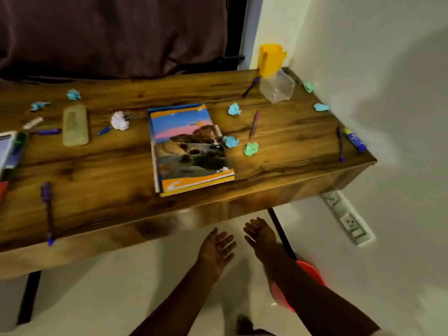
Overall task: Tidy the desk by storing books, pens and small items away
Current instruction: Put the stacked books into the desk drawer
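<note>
Both hands hang low, in front of the worktop (pixel 109 180) edge, holding nothing. Left hand (pixel 215 249): fingers (pixel 228 241) loosely spread, nearly straight. Right hand (pixel 261 235): fingers (pixel 251 227) relaxed, slightly apart, palm turned left. Hands close together, not touching. Book (pixel 191 149) lies flat on the worktop just beyond the fingers, a bit left of them. Purple pen (pixel 253 124), blue ball (pixel 230 141) and green ball (pixel 251 149) sit beyond the right fingers, beside the book. Cup (pixel 270 59) and clear box (pixel 277 87) far beyond, at the back corner. Glue stick (pixel 354 139) far right of the fingers. Case (pixel 75 124), white ball (pixel 119 120) and blue pen (pixel 47 209) well left. Red bin (pixel 312 275) under the right forearm.
</note>
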Demonstrator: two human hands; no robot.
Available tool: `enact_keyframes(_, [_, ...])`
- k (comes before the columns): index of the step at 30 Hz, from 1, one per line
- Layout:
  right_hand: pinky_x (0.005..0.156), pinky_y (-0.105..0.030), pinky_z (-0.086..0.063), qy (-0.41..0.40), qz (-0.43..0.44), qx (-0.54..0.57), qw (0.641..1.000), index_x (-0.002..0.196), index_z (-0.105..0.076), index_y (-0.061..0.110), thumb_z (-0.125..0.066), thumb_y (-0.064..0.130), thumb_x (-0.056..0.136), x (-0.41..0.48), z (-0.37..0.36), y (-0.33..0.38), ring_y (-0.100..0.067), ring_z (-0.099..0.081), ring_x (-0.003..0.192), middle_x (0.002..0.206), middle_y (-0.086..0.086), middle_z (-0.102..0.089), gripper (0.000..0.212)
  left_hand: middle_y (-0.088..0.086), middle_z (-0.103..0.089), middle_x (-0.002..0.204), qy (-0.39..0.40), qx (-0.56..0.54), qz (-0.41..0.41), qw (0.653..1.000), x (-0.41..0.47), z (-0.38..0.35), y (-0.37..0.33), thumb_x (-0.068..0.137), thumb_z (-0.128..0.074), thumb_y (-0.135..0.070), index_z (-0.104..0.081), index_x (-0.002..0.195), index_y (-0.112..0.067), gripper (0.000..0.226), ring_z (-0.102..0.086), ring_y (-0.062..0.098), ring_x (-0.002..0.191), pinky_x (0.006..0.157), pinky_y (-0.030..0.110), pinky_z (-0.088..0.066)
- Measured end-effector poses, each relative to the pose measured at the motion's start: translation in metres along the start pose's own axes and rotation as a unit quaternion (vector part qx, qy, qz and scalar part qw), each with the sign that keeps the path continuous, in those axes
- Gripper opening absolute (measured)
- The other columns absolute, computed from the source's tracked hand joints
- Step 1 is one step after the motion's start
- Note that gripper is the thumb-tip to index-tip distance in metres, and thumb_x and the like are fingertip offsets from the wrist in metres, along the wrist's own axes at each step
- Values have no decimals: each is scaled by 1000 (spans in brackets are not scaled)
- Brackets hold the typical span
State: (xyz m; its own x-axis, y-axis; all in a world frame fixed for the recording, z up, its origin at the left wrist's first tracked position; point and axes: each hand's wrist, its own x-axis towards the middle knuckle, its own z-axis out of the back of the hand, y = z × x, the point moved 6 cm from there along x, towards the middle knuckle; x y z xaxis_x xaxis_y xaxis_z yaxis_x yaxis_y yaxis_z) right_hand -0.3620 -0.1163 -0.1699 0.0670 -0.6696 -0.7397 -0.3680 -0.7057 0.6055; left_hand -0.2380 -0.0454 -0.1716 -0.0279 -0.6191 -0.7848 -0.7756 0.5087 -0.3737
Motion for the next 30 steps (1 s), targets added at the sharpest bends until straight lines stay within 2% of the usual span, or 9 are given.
enact_keyframes(5, [103, -39, -29, 10, -42, 69, 997, 93, -54, 13, -31, 45, 98, 33, 32, 29, -31, -42, 131, 124, -16, -56, 40, 14, -37, 148, -60, -197, -62, 977, 39, -21, 23, 95, -32, -58, -32, 144, -11, 69, -38, 36, 133, 108, 48, -28])
enact_keyframes(8, [112, -41, -22, 35, -40, 135, 989, 126, -46, 14, -22, 56, 96, 56, 32, 48, -29, -34, 136, 137, -10, -46, 57, 12, -32, 152, -76, -274, -112, 952, 61, -26, 10, 87, -29, -72, -26, 147, -15, 82, -32, 34, 138, 114, 50, -21])
enact_keyframes(10, [114, -46, -24, 50, -35, 192, 979, 139, -38, 11, -23, 61, 94, 69, 22, 57, -30, -40, 131, 129, -12, -52, 69, 11, -38, 149, -69, -308, -148, 937, 70, -33, -2, 83, -25, -78, -32, 146, -18, 87, -36, 32, 136, 112, 50, -24])
enact_keyframes(14, [101, -51, -38, 51, -32, 213, 975, 130, -45, 11, -33, 74, 83, 85, 20, 56, -32, -59, 97, 93, -15, -64, 79, 11, -55, 133, -26, -371, -197, 907, 70, -46, -12, 78, -35, -80, -46, 137, -16, 88, -52, 31, 122, 101, 51, -40])
enact_keyframes(17, [103, -49, -34, 73, -50, 205, 975, 123, -46, 11, -33, 77, 80, 81, 26, 57, -31, -54, 99, 107, -12, -57, 79, 14, -57, 131, 1, -368, -209, 906, 65, -47, -14, 74, -37, -83, -47, 136, -13, 94, -55, 33, 119, 94, 50, -45])
enact_keyframes(20, [88, -44, -42, 75, -50, 171, 981, 112, -49, 10, -30, 82, 76, 81, 29, 58, -26, -54, 81, 94, -9, -55, 83, 15, -53, 136, -12, -358, -203, 911, 62, -48, -15, 71, -37, -86, -42, 139, -14, 99, -53, 35, 119, 90, 50, -46])
enact_keyframes(23, [101, -47, -33, 64, -56, 155, 984, 137, -37, 8, -28, 83, 75, 74, 36, 52, -32, -51, 111, 124, -12, -53, 97, 14, -50, 140, -33, -357, -199, 912, 57, -46, -6, 70, -31, -88, -38, 142, -16, 102, -50, 35, 123, 96, 53, -43])
enact_keyframes(25, [111, -48, -23, 57, -62, 159, 984, 145, -27, 10, -21, 82, 77, 60, 45, 45, -33, -35, 135, 146, -13, -39, 99, 13, -49, 141, -46, -346, -192, 917, 53, -40, 10, 72, -22, -89, -37, 142, -16, 102, -45, 34, 129, 105, 56, -35])
enact_keyframes(30, [113, -49, -20, 35, -69, 140, 987, 144, -31, 12, -12, 79, 81, 40, 70, 30, -31, -32, 138, 148, -11, -37, 94, 12, -48, 141, -67, -325, -167, 928, 41, -27, 40, 74, -15, -88, -36, 143, -18, 101, -41, 32, 133, 108, 57, -30])
